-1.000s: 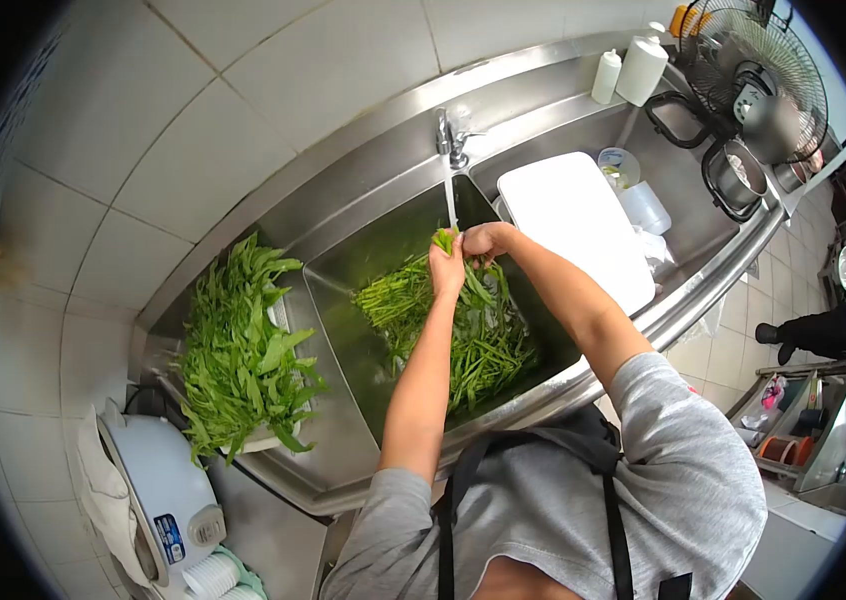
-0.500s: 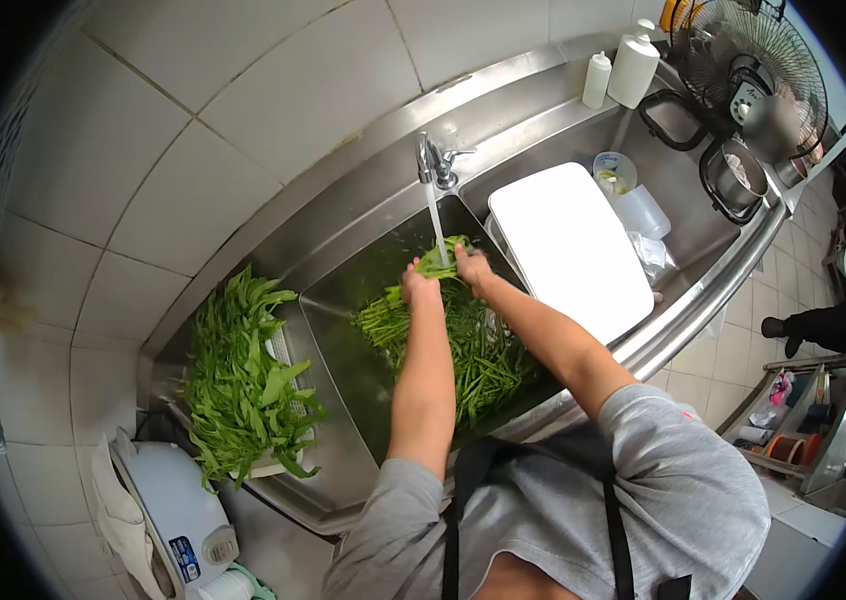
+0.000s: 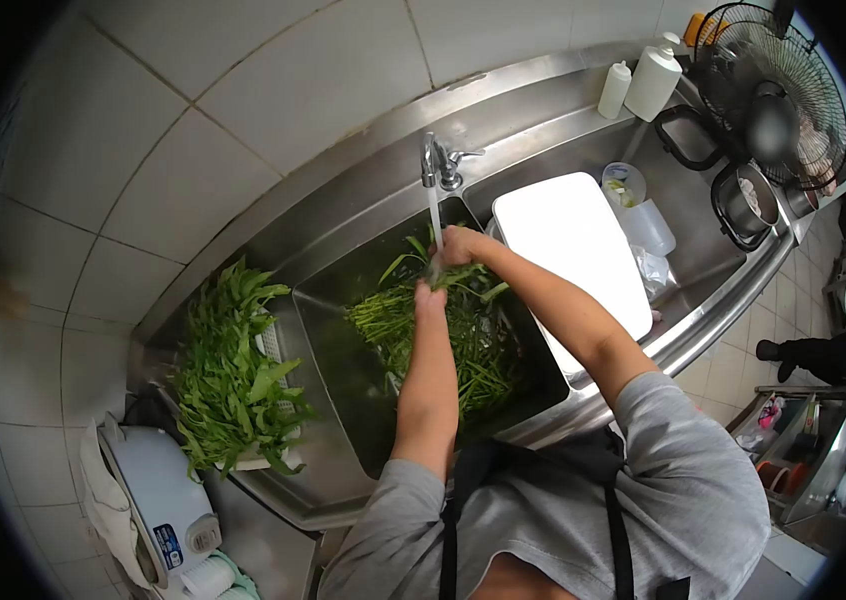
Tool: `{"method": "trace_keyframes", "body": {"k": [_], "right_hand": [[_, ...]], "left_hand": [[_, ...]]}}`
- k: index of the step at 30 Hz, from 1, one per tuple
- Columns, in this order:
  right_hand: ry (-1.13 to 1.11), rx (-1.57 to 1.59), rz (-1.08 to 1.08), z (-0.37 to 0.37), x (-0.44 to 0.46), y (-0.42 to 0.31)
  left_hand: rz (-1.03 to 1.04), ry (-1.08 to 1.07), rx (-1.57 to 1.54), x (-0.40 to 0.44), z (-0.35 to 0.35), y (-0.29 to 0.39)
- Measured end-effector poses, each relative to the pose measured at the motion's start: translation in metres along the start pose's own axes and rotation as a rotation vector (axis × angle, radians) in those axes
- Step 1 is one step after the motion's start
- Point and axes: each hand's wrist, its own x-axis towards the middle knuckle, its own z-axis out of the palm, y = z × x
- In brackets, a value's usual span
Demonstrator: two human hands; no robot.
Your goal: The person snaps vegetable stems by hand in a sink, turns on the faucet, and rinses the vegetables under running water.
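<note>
Water runs from the tap [image 3: 430, 165] down to where my two hands meet over the filled sink basin [image 3: 333, 400]. My right hand [image 3: 460, 245] is curled round some long-stemmed leafy greens [image 3: 405, 258], right beside the stream. Just below it, my left hand [image 3: 430, 296] is closed on the same greens; its fingers are partly hidden by leaves and water. Under both hands, a large mass of green stems [image 3: 483, 365] lies in the basin. To the left, a heap of leafy greens [image 3: 243, 375] rests on a white basket [image 3: 271, 343].
A white lid or board [image 3: 573, 255] covers part of the right basin, beside plastic containers [image 3: 648, 228] and a pot [image 3: 743, 205]. Pump and squeeze bottles [image 3: 655, 80] stand on the back ledge near a fan [image 3: 773, 100]. A grey appliance [image 3: 158, 500] sits lower left. Another person's leg [image 3: 813, 350] shows far right.
My right hand has moved left and up, over the stream, turning the greens. My left hand has shifted slightly down and right. The view has tilted a little.
</note>
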Motion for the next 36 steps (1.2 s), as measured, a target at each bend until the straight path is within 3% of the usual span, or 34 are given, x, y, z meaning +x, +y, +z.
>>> {"method": "trace_keyframes", "body": {"k": [3, 4, 5, 7, 8, 9, 11, 13, 14, 15, 17, 18, 19, 20, 21, 23, 25, 27, 28, 29, 31, 32, 33, 34, 36], "right_hand": [[-0.208, -0.347, -0.11, 0.014, 0.068, 0.047], [-0.129, -0.313, -0.092, -0.037, 0.004, 0.003], [-0.191, -0.471, -0.09, -0.021, 0.054, 0.044], [0.338, 0.107, 0.379, -0.053, 0.019, 0.04], [0.497, 0.263, 0.425, -0.056, 0.019, 0.052], [0.645, 0.421, 0.467, -0.06, 0.024, 0.065], [0.727, 0.662, 0.413, -0.062, 0.05, 0.098], [0.634, 1.28, 0.292, -0.065, 0.07, 0.107], [0.7, 1.35, 0.322, -0.067, 0.069, 0.096], [0.769, 1.416, 0.355, -0.075, 0.062, 0.08], [0.773, 1.18, 0.231, -0.086, 0.047, 0.049], [0.77, 1.179, 0.15, -0.081, 0.063, 0.052], [0.768, 1.178, 0.074, -0.074, 0.088, 0.067], [0.713, 0.975, -0.033, -0.069, 0.119, 0.094], [0.722, 0.977, -0.005, -0.07, 0.114, 0.091], [0.642, 0.834, 0.067, -0.086, 0.058, 0.061], [0.848, 0.595, -0.036, -0.059, 0.052, 0.076], [0.757, 0.5, -0.004, -0.023, -0.013, 0.028], [0.809, 0.549, -0.376, 0.012, -0.025, 0.015], [0.818, 0.197, -0.522, 0.041, -0.037, 0.003], [0.607, -0.095, -0.546, 0.073, -0.071, -0.037], [0.553, 0.025, -0.539, 0.091, -0.07, -0.043], [0.493, 0.142, -0.539, 0.108, -0.063, -0.049], [0.467, 0.243, -0.548, 0.114, -0.058, -0.05], [0.508, 0.233, -0.504, 0.117, -0.053, -0.064]], "left_hand": [[0.04, 0.075, 0.276, -0.024, 0.0, -0.013], [0.045, 0.111, 0.378, -0.029, -0.004, -0.017], [0.053, 0.146, 0.483, -0.033, -0.005, -0.021], [0.207, 0.369, 0.849, -0.064, 0.001, -0.035], [0.29, 0.491, 1.024, -0.075, 0.0, -0.039], [0.297, 0.287, 1.138, -0.071, -0.013, -0.038], [0.3, -0.112, 1.333, -0.057, -0.044, -0.029], [0.292, -0.206, 1.419, -0.083, -0.045, -0.024], [0.321, 0.111, 1.512, -0.082, -0.044, -0.028], [0.321, 0.117, 1.569, -0.087, -0.042, -0.022], [0.321, 0.118, 1.682, -0.1, -0.041, -0.009], [0.316, -0.45, 1.49, -0.094, -0.054, 0.008], [0.304, -0.437, 1.418, -0.1, -0.058, 0.015], [0.292, -0.427, 1.348, -0.107, -0.056, 0.02], [0.288, -0.427, 1.28, -0.109, -0.05, 0.027], [0.288, -0.408, 1.196, -0.113, -0.049, 0.043], [0.306, -0.326, 1.161, -0.131, -0.038, 0.056], [0.271, -0.317, 1.012, -0.137, -0.033, 0.066], [0.26, -0.317, 0.935, -0.139, -0.029, 0.072], [0.283, -0.338, 0.876, -0.142, -0.027, 0.074], [0.332, -0.373, 0.755, -0.148, -0.02, 0.071], [0.245, -0.451, 0.632, -0.16, -0.013, 0.071], [0.296, -0.342, 0.66, -0.155, -0.012, 0.07], [0.216, -0.132, 0.636, -0.166, -0.006, 0.072], [0.348, -0.243, 0.543, -0.16, -0.017, 0.072]]}}
